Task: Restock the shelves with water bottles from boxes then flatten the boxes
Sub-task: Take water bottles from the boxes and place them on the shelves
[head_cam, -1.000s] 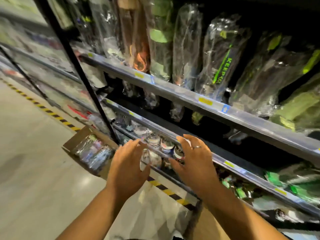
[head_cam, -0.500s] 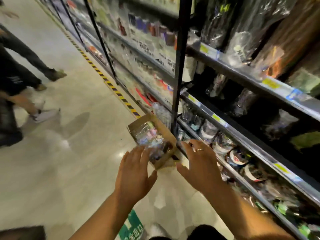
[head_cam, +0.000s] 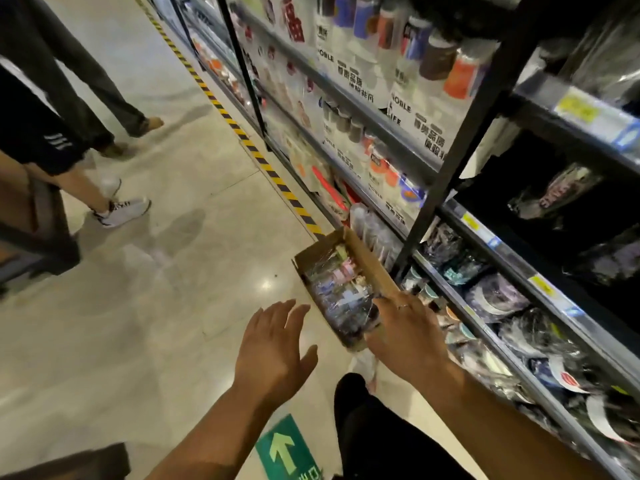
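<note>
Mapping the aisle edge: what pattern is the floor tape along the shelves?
The floor tape has yellow and black diagonal stripes, seen in the head view.

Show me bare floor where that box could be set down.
Bare floor lies left of the box, between the striped tape and the passers-by's feet. Crowded: the shelves on the right, packed full.

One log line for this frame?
left hand: open, beside box | right hand: open, over box's near end, contact unclear | box: on floor by shelf, wrapped bottles inside
</note>
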